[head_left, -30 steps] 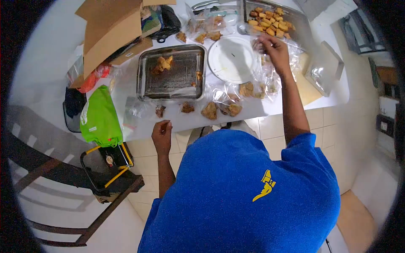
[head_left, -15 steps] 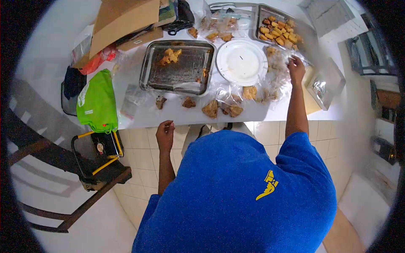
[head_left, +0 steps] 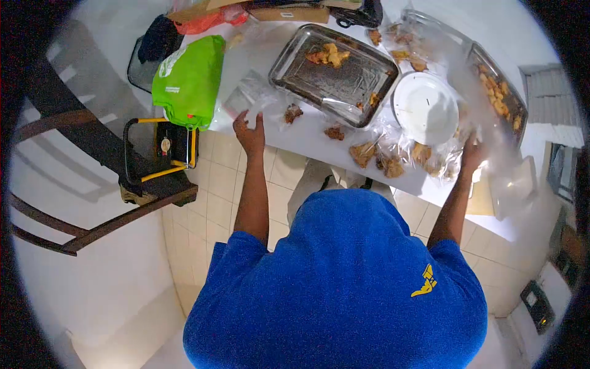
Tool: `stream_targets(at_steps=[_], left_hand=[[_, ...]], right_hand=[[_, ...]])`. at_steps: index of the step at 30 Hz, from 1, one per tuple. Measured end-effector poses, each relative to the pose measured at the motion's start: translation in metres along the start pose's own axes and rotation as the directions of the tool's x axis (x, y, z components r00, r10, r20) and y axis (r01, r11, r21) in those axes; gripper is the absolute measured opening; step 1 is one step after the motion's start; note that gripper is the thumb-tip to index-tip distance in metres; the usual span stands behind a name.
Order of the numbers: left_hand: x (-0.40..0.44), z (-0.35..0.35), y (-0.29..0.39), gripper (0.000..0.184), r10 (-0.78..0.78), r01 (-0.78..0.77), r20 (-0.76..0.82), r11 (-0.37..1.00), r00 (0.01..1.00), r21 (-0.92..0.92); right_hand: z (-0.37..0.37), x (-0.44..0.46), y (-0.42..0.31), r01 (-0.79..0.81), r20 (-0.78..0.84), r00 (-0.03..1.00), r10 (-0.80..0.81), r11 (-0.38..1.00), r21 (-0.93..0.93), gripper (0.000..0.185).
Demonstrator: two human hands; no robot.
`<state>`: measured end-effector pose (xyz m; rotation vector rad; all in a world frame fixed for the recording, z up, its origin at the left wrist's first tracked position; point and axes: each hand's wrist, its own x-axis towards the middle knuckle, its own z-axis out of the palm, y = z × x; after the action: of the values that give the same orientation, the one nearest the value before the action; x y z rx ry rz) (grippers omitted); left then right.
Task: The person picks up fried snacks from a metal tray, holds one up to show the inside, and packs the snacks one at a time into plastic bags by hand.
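Note:
My left hand (head_left: 249, 134) is at the table's front edge, thumb and fingers apart, holding nothing. Just beyond its fingertips lie flat clear plastic bags (head_left: 251, 92). On the right, my right hand (head_left: 472, 155) is low beside clear plastic bags (head_left: 439, 165) holding brown food pieces; glare and blur hide its fingers. Between the hands, a dark metal tray (head_left: 289, 64) carries a small heap of browned pieces (head_left: 332, 56). A white plate (head_left: 424, 101) with dark specks stands right of the tray. Bagged brown chunks (head_left: 388, 163) line the front edge.
A second tray (head_left: 522, 120) of golden pieces (head_left: 496, 95) is at the far right. Left of the big tray lies a green bag (head_left: 193, 80), with a dark cloth (head_left: 160, 38) behind it. A cardboard box (head_left: 289, 13) is at the back. A yellow-framed cart (head_left: 163, 147) stands below left.
The view has swung left, so the table's things appear further right. My left hand has gone forward to the clear bags, its fingers spreading. My right hand remains by the bagged food.

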<state>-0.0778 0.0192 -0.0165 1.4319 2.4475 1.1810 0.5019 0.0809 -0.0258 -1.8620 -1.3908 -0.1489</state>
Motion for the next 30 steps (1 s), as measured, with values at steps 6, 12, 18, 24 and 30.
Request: stream_targets(at_steps=[6,12,18,24,30], left_hand=[[0.076,0.006,-0.101,0.055,-0.268,0.317,-0.332,0.943,0.904,0.102],[0.08,-0.005,-0.142,0.05,-0.403,0.257,0.182,0.811,0.897,0.526],[0.089,0.001,-0.122,0.025,-0.555,0.501,0.019,0.765,0.832,0.404],[0.103,0.025,-0.217,0.018,-0.183,0.21,0.18,0.967,0.966,-0.145],[0.11,-0.015,-0.175,0.016,-0.402,0.753,0.643,0.236,0.651,-0.615]], right_hand=[[0.016,-0.015,-0.138,0.204,0.156,0.946,-0.285,0.895,0.396,0.025],[0.034,-0.043,-0.218,0.145,0.315,0.871,-0.377,0.809,0.569,0.022],[0.044,-0.117,-0.267,0.014,0.514,0.697,-0.5,0.726,0.688,0.019],[0.057,-0.16,-0.317,-0.073,0.65,0.553,-0.521,0.747,0.661,0.032],[0.065,-0.163,-0.352,0.002,0.609,0.591,-0.529,0.756,0.655,0.026]])
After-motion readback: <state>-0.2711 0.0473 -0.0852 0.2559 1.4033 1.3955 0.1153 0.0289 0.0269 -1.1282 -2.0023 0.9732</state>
